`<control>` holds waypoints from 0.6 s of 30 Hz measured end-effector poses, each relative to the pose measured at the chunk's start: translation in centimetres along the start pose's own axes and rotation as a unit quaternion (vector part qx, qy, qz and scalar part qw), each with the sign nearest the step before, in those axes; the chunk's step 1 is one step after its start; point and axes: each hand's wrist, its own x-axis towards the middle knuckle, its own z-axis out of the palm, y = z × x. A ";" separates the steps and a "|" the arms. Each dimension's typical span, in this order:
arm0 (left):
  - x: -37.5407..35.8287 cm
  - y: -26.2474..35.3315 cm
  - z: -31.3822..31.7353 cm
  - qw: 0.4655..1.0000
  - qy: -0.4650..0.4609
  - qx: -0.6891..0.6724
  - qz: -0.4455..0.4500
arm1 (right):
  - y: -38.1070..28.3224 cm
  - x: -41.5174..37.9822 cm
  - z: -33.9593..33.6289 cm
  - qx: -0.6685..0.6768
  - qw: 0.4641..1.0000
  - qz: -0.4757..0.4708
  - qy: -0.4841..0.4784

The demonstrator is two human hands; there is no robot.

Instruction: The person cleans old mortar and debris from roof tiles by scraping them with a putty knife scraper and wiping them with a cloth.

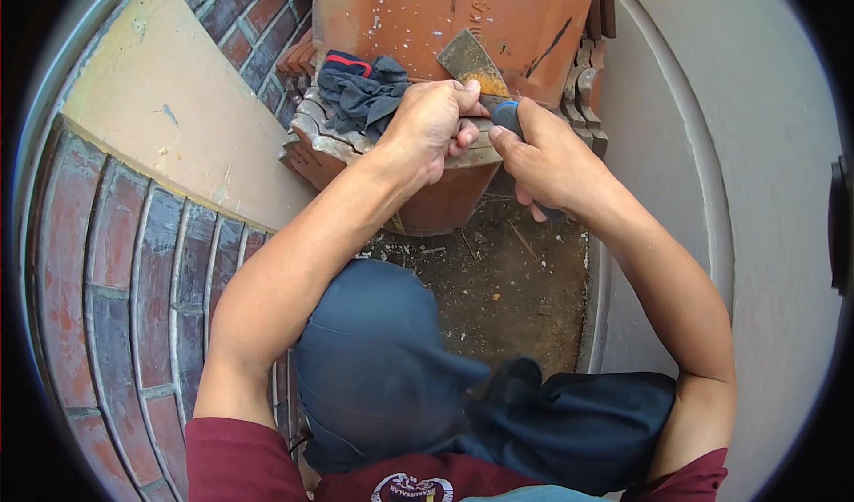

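Observation:
A putty knife (475, 64) with a worn, rust-stained blade and a dark handle with a blue band is in front of me, its blade pointing up and to the left. My right hand (551, 160) wraps around the handle. With thumb and fingers closed, my left hand (433, 121) pinches at the lower part of the blade, near the handle; its fingertips partly cover the metal. Beneath both hands is a stack of orange clay roof tiles (391, 13), speckled with white bits. A crumpled dark cloth (363, 93) with a red stripe lies on the tiles beside my left hand.
A brick wall (160, 280) with a beige sloped ledge (191, 102) rises on the left. Close on the right stands a smooth grey wall (756, 191). Dirt and small debris cover the ground (507, 289) between the tile stack and my bent legs (374, 351).

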 end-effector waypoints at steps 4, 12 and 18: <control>0.0 -0.2 0.6 1.000 0.020 -0.008 0.002 | 1.0 -0.1 -0.4 0.030 1.000 0.002 -0.006; -0.5 -1.7 0.5 0.998 -0.020 -0.058 -0.026 | 1.9 0.6 -1.8 -0.117 0.991 -0.055 -0.014; -0.5 -1.4 0.5 0.995 -0.002 -0.098 -0.014 | 0.0 0.9 -2.4 -0.169 0.985 -0.035 -0.014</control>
